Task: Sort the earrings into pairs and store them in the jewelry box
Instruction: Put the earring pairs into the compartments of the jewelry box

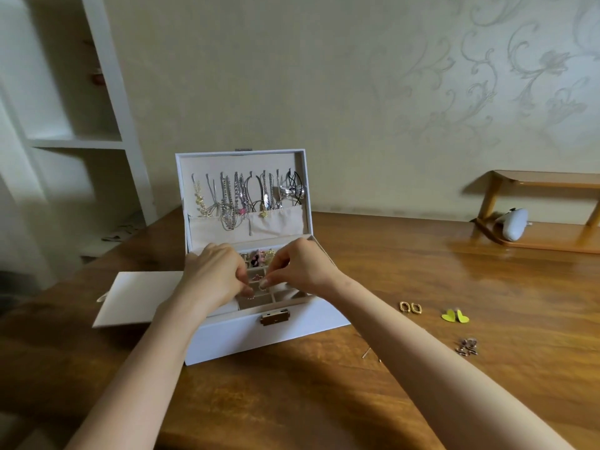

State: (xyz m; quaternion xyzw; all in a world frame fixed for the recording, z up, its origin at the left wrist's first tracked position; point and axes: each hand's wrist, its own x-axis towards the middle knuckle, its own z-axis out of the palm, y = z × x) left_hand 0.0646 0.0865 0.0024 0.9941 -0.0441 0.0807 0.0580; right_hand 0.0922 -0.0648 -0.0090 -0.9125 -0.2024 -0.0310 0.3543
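The right hand (297, 267) pinches a tiny gold earring (262, 287) over the open white jewelry box (227, 339); I cannot tell what the left hand (216, 274) holds. Compartments beyond the grip hold earrings. Well right of it, gold oval hoops (409, 307), yellow heart earrings (455, 316) and silver earrings (467, 346) wait.

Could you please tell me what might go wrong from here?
1. The right hand pinches a tiny earring over the small compartments of the jewelry box; it could drop into the wrong one.
2. The silver earrings lie in a heap close to the right forearm; a sweep back might scatter them.
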